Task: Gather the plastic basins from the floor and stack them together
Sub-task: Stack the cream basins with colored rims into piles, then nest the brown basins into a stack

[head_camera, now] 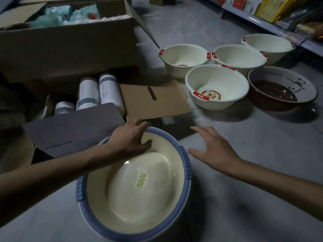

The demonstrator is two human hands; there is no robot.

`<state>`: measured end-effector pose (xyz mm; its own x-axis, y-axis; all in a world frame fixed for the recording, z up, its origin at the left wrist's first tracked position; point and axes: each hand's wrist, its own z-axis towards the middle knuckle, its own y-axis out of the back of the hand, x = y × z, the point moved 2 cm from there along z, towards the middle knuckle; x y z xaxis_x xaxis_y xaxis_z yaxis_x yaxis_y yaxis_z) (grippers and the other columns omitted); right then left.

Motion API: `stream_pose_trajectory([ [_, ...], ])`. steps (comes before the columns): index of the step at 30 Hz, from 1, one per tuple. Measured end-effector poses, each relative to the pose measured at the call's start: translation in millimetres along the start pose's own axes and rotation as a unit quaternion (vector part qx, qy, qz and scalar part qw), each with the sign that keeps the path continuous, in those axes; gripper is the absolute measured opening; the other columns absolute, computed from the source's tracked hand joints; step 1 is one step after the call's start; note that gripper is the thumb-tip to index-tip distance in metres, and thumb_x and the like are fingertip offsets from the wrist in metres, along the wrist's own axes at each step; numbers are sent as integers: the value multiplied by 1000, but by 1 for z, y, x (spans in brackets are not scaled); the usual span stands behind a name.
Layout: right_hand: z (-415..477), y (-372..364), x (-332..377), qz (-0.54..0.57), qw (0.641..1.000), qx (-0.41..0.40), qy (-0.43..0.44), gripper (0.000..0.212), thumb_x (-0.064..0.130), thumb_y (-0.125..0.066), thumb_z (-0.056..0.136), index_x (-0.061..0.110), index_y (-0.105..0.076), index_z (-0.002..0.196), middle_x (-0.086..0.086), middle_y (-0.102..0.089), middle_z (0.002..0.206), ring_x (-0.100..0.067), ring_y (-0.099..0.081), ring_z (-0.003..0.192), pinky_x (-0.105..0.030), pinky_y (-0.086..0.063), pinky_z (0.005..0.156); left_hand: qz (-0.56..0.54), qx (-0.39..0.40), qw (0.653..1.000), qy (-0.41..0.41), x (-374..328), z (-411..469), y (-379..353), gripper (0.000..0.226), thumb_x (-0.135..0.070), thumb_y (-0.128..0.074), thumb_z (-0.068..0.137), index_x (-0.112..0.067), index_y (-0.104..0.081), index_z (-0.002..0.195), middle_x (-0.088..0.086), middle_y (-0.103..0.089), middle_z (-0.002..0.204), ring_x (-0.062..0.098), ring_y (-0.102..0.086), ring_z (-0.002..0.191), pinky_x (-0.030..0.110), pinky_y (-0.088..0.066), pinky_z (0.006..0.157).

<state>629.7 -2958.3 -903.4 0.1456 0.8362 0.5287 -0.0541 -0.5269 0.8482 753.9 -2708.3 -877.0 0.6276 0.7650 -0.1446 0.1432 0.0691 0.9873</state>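
A cream basin with a blue rim point(134, 187) is right below me, tilted toward me. My left hand point(130, 138) grips its far rim, thumb inside the bowl. My right hand point(209, 147) hovers just right of that rim, fingers spread, holding nothing. Farther right on the floor sit several cream basins with red handle tabs: one nearest point(216, 86), one behind it on the left point(183, 56), one in the middle point(239, 56) and one at the back point(267, 44). A brown basin with a panda print point(281, 88) lies at the far right.
An open cardboard box holding white rolls point(97, 91) stands at the left, its flap point(153, 100) lying toward the basins. A bigger box point(70, 44) with pale packaged goods is behind it. Store shelving with goods point(272, 13) runs along the right.
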Motion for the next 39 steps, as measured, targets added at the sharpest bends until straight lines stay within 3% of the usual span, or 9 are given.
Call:
stream_pose_trajectory([
  [3, 22, 33, 5, -1, 1000, 20, -20, 79, 46, -75, 84, 31, -39, 152, 3, -42, 150, -15, -46, 134, -24, -39, 102, -5, 15, 1000, -8, -8, 33, 24, 66, -57, -58, 93, -29, -39, 149, 2, -52, 138, 22, -58, 111, 39, -57, 84],
  [6, 35, 85, 18, 23, 998, 15, -59, 73, 40, -78, 83, 29, -45, 147, 0, -47, 144, -17, -50, 129, -22, -37, 95, -31, 49, 998, -9, -26, 59, 63, 70, -57, -56, 96, -30, -32, 156, 5, -47, 149, 25, -59, 117, 40, -56, 88],
  [13, -2, 239, 69, 70, 975, -23, -210, 73, 42, -75, 84, 25, -42, 148, -5, -46, 141, -23, -50, 127, -30, -43, 95, -103, 129, 986, -20, -108, 99, 197, 68, -53, -60, 95, -26, -39, 154, 10, -53, 147, 30, -57, 125, 40, -51, 96],
  [18, -72, 353, 107, 125, 925, -42, -356, 78, 48, -75, 83, 28, -40, 149, -6, -43, 141, -25, -50, 128, -30, -43, 101, -129, 215, 964, -83, -193, 99, 316, 76, -61, -59, 87, -26, -41, 152, 13, -58, 141, 32, -63, 115, 44, -54, 93],
  [21, -124, 429, 139, 163, 881, -72, -437, 79, 48, -76, 80, 29, -40, 148, -6, -43, 141, -25, -52, 126, -30, -45, 99, -119, 230, 955, -148, -247, 89, 394, 90, -67, -49, 76, -15, -47, 149, 19, -61, 136, 37, -62, 117, 45, -52, 96],
  [24, -173, 498, 181, 205, 843, -100, -488, 84, 52, -76, 74, 28, -42, 147, -7, -46, 139, -25, -50, 128, -31, -44, 102, -93, 255, 944, -186, -297, 64, 477, 79, -55, -57, 84, -13, -45, 150, 19, -64, 132, 36, -64, 117, 44, -53, 97],
  [27, -222, 557, 223, 212, 826, -130, -505, 86, 58, -70, 65, 27, -47, 141, -7, -54, 133, -26, -52, 126, -39, -46, 103, -77, 261, 934, -233, -336, 35, 553, 83, -59, -51, 80, -17, -45, 151, 15, -62, 138, 33, -61, 124, 42, -52, 100],
  [32, -293, 615, 276, 109, 837, -181, -505, 61, 49, -76, 73, 22, -59, 125, -1, -63, 118, -24, -59, 113, -39, -51, 94, -64, 223, 920, -315, -385, 1, 636, 67, -48, -63, 93, -23, -44, 153, 10, -57, 144, 32, -58, 127, 37, -48, 97],
  [39, -388, 630, 329, 133, 755, -276, -580, 68, 46, -77, 76, 24, -54, 137, -5, -59, 133, -26, -56, 123, -37, -51, 96, -68, 234, 885, -398, -421, -49, 656, 66, -46, -65, 93, -24, -44, 151, 9, -57, 145, 31, -59, 125, 43, -52, 98],
])
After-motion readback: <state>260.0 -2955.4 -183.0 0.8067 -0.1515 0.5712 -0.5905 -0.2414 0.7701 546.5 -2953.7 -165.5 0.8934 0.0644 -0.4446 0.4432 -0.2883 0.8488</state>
